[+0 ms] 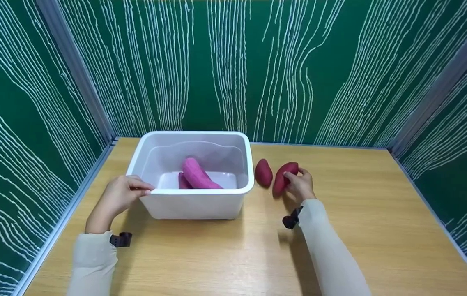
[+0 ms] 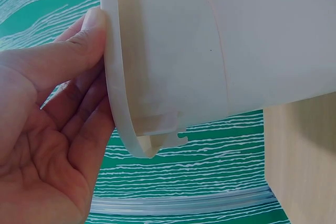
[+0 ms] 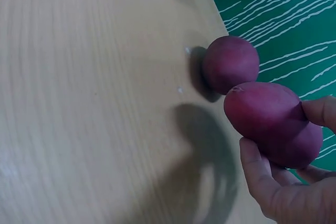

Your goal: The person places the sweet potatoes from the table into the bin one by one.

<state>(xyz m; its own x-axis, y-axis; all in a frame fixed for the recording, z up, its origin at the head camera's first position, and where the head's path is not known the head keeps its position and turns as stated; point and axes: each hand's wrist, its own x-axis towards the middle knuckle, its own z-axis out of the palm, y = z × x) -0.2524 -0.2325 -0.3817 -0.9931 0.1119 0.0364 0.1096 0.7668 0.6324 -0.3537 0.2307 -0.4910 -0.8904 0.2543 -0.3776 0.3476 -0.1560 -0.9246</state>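
A white plastic bin [image 1: 196,205] stands left of centre on the table. My left hand [image 1: 124,193] pinches its rim at the near left corner, thumb against the rim in the left wrist view [image 2: 58,103]. Inside the bin lie a bright purple-pink sweet potato [image 1: 198,174] and a darker one [image 1: 183,181], partly hidden behind it and the near wall. To the right of the bin my right hand [image 1: 300,185] grips a curved dark red sweet potato [image 3: 268,114] between thumb and fingers, its shadow apart from it on the wood. Another red sweet potato [image 1: 263,173] rests between it and the bin.
The wooden table [image 1: 381,222] is bounded by green panels [image 1: 340,74] with white wavy lines, at the back and both sides. Metal profiles [image 1: 434,82] run along the corners. Small pale specks lie by the loose sweet potato.
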